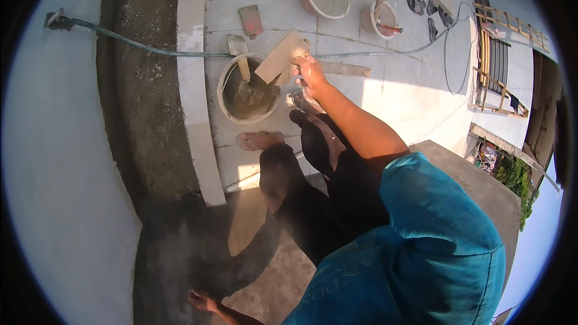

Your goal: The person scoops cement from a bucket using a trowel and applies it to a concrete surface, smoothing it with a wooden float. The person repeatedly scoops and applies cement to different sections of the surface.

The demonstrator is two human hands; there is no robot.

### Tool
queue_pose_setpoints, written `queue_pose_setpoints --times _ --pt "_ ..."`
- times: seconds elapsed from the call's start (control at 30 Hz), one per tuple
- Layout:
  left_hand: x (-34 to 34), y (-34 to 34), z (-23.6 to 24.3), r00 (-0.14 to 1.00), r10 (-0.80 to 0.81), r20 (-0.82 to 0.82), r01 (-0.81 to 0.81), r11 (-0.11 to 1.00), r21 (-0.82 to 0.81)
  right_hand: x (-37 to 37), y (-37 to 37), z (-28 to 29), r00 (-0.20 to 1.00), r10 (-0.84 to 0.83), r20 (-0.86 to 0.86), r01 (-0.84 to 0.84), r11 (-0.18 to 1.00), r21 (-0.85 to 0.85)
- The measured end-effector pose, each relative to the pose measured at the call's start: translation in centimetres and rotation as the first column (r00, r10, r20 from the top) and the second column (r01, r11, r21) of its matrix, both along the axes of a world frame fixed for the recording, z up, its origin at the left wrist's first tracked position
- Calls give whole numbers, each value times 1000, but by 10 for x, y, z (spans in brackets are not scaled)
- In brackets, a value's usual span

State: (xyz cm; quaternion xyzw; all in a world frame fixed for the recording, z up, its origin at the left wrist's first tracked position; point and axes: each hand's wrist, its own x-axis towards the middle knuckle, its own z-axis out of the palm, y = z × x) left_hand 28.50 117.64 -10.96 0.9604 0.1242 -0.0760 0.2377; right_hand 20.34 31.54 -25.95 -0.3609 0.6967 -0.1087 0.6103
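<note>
Now, right hand [309,73] clenched on flat tan board [280,58]; left hand [203,301] loosely open, empty; round bucket [241,121], rough grey mix [238,100]

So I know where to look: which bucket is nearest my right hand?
The bucket beside your feet, holding grey mix and a light-handled tool; the other buckets stand farther off.

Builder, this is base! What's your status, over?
Right hand: gripping hand float by mortar bucket. Left hand: apparently empty, off to the side. Mortar bucket: tool handle sticking up inside. Watch out: hose across the floor behind it.
</note>
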Motion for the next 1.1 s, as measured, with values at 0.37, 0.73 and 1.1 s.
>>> queue_pose_setpoints --times 0.37,0.73,1.1 --pt "24 -417 -78 903 -369 -222 322 921 -221 -20 -215 -130 955 -250 -157 269 956 116" --pt "-51 -712 -101 800 -53 -598 -105 969 -225 79 -365 -318 982 -190 -22 185 915 358" --pt "-91 -819 -89 733 115 -671 -372 893 -253 5 -395 -375 772 580 -259 -558 814 159"
